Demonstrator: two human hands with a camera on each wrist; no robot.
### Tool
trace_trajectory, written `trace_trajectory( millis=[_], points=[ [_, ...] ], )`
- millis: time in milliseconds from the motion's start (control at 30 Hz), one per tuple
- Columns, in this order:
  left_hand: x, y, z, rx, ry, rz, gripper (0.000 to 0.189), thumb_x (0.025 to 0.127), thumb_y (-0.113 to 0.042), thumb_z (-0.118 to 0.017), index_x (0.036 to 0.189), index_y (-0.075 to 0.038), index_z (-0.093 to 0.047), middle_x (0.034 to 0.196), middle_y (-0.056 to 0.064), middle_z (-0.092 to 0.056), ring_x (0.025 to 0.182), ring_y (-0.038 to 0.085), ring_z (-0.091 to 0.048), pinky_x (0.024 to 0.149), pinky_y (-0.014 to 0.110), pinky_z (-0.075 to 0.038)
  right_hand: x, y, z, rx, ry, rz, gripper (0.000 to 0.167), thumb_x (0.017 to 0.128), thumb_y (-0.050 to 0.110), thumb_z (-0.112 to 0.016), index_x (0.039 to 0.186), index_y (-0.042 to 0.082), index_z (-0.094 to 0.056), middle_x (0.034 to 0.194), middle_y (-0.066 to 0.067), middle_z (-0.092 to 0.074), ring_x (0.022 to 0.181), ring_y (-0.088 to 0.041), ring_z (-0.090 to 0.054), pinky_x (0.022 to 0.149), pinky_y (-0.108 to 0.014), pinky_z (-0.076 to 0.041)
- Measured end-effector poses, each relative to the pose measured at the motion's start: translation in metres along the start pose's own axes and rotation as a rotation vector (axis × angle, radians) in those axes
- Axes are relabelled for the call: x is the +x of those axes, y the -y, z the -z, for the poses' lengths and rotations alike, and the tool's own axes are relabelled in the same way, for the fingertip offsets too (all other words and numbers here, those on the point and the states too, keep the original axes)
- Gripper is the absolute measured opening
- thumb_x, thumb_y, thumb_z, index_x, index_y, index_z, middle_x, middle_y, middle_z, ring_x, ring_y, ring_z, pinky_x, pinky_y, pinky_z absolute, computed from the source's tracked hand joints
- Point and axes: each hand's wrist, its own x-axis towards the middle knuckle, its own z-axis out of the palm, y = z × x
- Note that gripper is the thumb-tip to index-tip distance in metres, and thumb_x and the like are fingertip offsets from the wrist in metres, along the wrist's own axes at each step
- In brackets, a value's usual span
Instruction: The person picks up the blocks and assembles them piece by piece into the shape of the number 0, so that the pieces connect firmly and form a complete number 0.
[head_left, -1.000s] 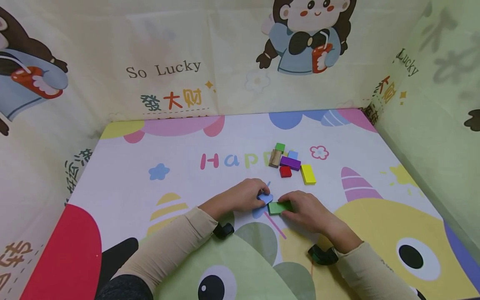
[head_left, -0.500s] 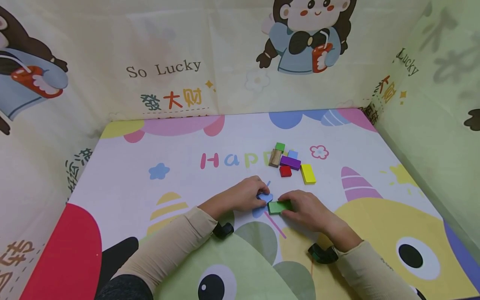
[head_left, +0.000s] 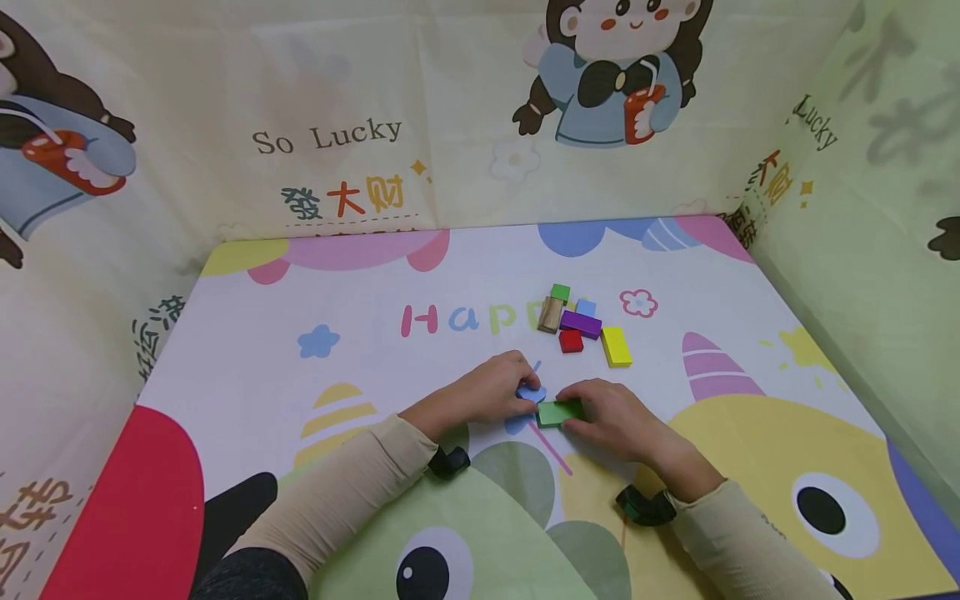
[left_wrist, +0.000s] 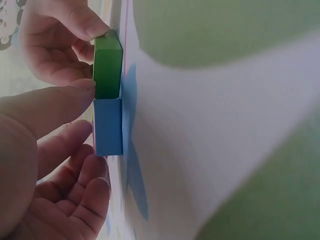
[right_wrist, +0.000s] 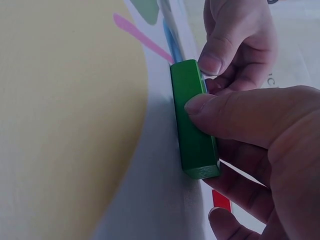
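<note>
In the head view my left hand grips a blue block between thumb and fingers. Just right of it, my right hand pinches a long green block, thumb on the near side. The left wrist view shows the blue block end to end with the green block, their faces nearly flush. My left thumb lies close to that join. From the right wrist, my thumb presses the green block's long face; the fingers behind are partly hidden.
Farther back lies a loose group of blocks: purple, red, yellow, brown wood-grain, small green and light blue. A printed cartoon mat covers the table, with patterned cloth walls around it.
My left thumb has edged slightly right, toward the green block. Both hands keep their hold, and the group of blocks at the back stays in place.
</note>
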Motion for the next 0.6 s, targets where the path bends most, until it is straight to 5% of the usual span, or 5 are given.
trace_trajectory(
  millis=[600],
  points=[
    [-0.0006,-0.0078,-0.0045,0.031,-0.052,0.006,0.036,0.089,-0.03,-0.077,0.116,-0.007,-0.073,0.108,0.002,-0.056,0.095,0.013,-0.053,0.083,0.018,-0.047,-0.0001,-0.0007,-0.0008,-0.003,-0.011,0.013,0.035,0.087,0.015,-0.078,0.119,0.005,-0.068,0.113,-0.006,-0.068,0.108,-0.03,-0.061,0.096,-0.054,-0.047]
  ],
)
